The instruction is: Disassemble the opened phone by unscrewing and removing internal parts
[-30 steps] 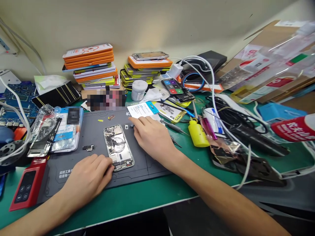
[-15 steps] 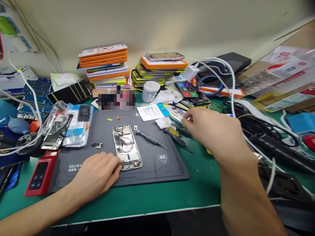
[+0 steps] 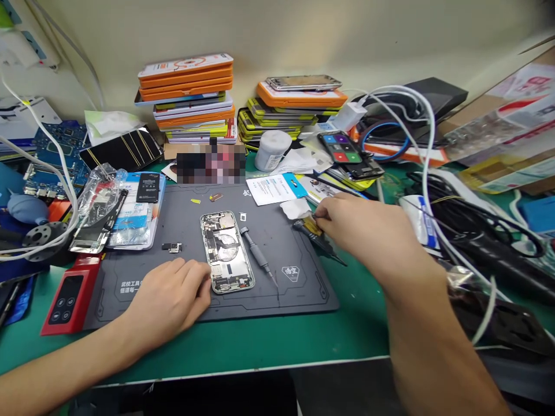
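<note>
Pinching fingertips together at the right, curling fingers beside one opened phone.
The right hand (image 3: 368, 237) has thumb and finger drawn together above the mat's right edge; whether they hold anything I cannot tell. The left hand (image 3: 171, 294) curls at the phone's (image 3: 228, 252) lower left edge, its grip unclear. One screwdriver (image 3: 260, 256) lies just right of the phone; mat (image 3: 139, 254) surface shows beyond it. Two stacks of cases (image 3: 186, 86) stand behind.

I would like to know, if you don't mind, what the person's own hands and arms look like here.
The left hand and right hand show no gloves or rings. The left forearm and right forearm show no sleeve, watch or bracelet.
</note>
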